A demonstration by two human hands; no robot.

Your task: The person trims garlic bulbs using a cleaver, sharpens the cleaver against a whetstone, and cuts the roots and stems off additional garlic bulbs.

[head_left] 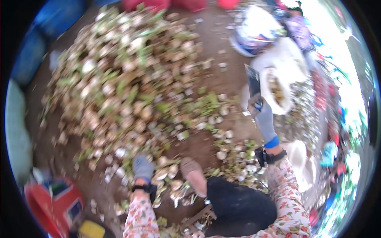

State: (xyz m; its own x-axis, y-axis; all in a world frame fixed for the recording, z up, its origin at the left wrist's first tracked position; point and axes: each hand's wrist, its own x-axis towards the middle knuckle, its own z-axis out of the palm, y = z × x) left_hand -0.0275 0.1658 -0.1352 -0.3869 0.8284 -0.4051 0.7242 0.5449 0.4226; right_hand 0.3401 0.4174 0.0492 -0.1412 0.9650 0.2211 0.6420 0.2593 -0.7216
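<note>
My right hand (264, 115), in a grey glove with a blue cuff, is closed around the handle of a broad-bladed knife (253, 79). The blade points away from me, above the ground beside a white sack. My left hand (143, 166), gloved the same way, is low at the near edge of a large heap of pale onion-like bulbs (119, 75) with green tops. Its fingers are blurred, and whether they grip a bulb is hidden. Loose bulbs (170, 170) lie just right of that hand, near my foot (193, 174).
A white sack (295, 59) lies open at the right, with cut scraps (301, 107) beside it. A blue-and-white tub (242, 43) stands behind. Blue barrels (59, 16) line the far left, with a red bucket (47, 210) at near left. A dark cloth (238, 206) covers my lap.
</note>
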